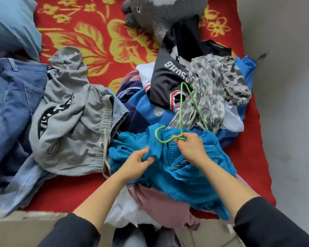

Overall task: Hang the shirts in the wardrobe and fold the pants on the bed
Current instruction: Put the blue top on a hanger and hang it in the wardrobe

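The right hand (189,147) pinches the neck of a green wire hanger (180,111) between thumb and fingertips. The hook curls out to the left of that pinch and the frame runs away from it, up over the clothes pile. The left hand (138,163) is clenched on a fold of the teal shirt (185,179), just left of and nearer the body than the hanger pinch.

The shirt lies bunched under both grips (ribbed or crinkled in texture, bright teal, its outline lost in the folds). It sits at the near edge of the bed (96,41), which has a red cover with yellow flowers.

The bed carries everything else. Below the grips, toward the person, are a pink garment (159,202) and a white one (125,211). Beyond the right hand's pinch lie a grey-and-black patterned garment (218,82), which the hanger's frame touches, a black jersey (168,77) with white lettering and a blue jacket (150,113). Left of the left hand's grip are grey sweatpants (70,122) with a drawstring, and past them blue jeans (12,97). Far beyond both hands sits a grey plush toy (159,15).
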Available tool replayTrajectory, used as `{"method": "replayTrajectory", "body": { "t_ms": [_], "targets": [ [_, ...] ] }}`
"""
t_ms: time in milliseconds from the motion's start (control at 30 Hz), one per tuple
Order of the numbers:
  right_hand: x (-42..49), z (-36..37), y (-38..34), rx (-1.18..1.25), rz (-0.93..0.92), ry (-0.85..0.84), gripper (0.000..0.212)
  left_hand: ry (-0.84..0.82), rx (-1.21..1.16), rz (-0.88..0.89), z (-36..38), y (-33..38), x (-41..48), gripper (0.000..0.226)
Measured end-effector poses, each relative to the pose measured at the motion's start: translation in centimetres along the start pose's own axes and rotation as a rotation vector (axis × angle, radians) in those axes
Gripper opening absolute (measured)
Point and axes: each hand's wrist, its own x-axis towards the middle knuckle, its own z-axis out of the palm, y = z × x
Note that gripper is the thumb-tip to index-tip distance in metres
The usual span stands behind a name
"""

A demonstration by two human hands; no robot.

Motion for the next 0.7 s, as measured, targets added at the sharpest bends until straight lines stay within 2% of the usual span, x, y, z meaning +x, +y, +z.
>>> {"method": "replayTrajectory", "body": {
  "t_ms": [67, 167, 200, 267, 300, 367, 467, 533, 567, 600, 700],
  "targets": [
    [0.2, 1.7, -1.2, 0.015, 0.065, -0.082, 0.023, -0.118, -0.078, -0.008, 0.3, 0.1, -1.4, 0.018],
    [0.5, 3.9, -1.7, 0.091, 0.129, -0.164, 0.033, -0.173, 0.022, 0.018, -0.1, 0.2, -2.6, 0.019],
    [0.5, 4.5, -1.9, 0.109, 0.127, -0.178, 0.031, -0.203, 0.066, 0.035, -0.2, 0.0, -2.8, 0.018],
    [0.2, 5.3, -2.3, 0.118, 0.089, -0.169, 0.013, -0.27, 0.171, 0.026, -0.3, -0.6, -3.1, 0.015],
    [0.2, 5.7, -2.5, 0.123, 0.065, -0.145, 0.017, -0.287, 0.217, 0.01, -0.4, -0.9, -3.2, 0.016],
    [0.1, 6.0, -2.8, 0.137, 0.031, -0.141, 0.022, -0.284, 0.249, 0.02, -0.4, -1.4, -3.4, 0.027],
    [-0.3, 6.0, -2.4, 0.113, 0.07, -0.237, 0.029, -0.3, 0.246, 0.09, -0.6, -1.6, -3.6, 0.049],
    [-0.4, 5.9, -2.0, 0.09, 0.097, -0.231, 0.028, -0.302, 0.156, 0.014, -1.1, -1.9, -3.6, 0.065],
    [-0.5, 5.8, -1.8, 0.094, 0.098, -0.196, 0.023, -0.219, 0.097, -0.043, -1.4, -2.1, -3.6, 0.067],
    [-0.5, 5.7, -1.7, 0.095, 0.09, -0.147, 0.019, -0.061, 0.051, -0.099, -1.9, -2.3, -3.5, 0.062],
    [-1.1, 4.6, -1.7, 0.167, 0.103, -0.059, 0.02, 0.552, 0.033, -0.273, -4.4, -3.8, -2.6, 0.035]
  ]
}}
